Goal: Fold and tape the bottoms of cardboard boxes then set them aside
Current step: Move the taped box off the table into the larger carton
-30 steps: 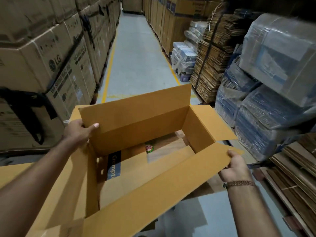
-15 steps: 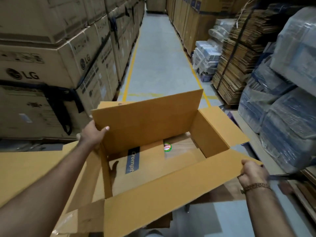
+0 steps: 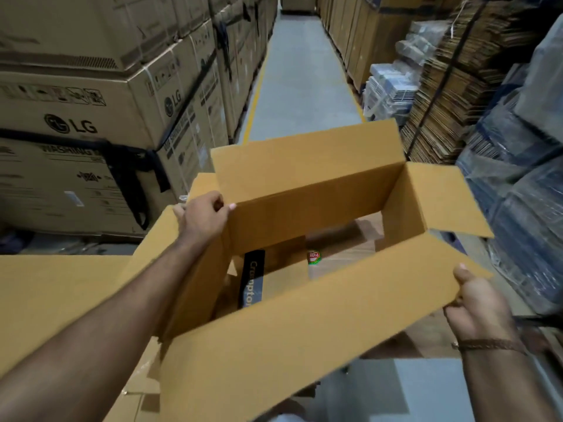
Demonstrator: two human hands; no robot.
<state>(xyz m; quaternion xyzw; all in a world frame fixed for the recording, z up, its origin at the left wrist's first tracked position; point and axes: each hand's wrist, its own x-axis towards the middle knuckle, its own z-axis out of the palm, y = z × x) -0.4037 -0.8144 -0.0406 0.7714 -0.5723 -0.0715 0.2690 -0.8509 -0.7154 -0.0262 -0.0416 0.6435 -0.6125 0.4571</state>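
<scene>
I hold an orange-brown cardboard box (image 3: 307,190) opened into a rectangular tube, with all flaps standing out. My left hand (image 3: 204,219) grips the far left corner where the far wall meets the left side. My right hand (image 3: 475,303) grips the right end of the near flap (image 3: 289,339). The box is open through, and beneath it I see a flat carton with a dark "Crompton" label (image 3: 252,281) and a small green and red sticker (image 3: 313,257). No tape is in view.
Stacked LG cartons (image 3: 91,117) line the left of the aisle. Bundles of flat cardboard (image 3: 451,95) and plastic-wrapped packs (image 3: 518,208) stand on the right. A flat orange carton (image 3: 61,293) lies at my left. The grey floor aisle (image 3: 301,71) runs ahead.
The box has risen and shifted right in view and the far wall has swung more upright. My view has turned left. Both hands keep their grips.
</scene>
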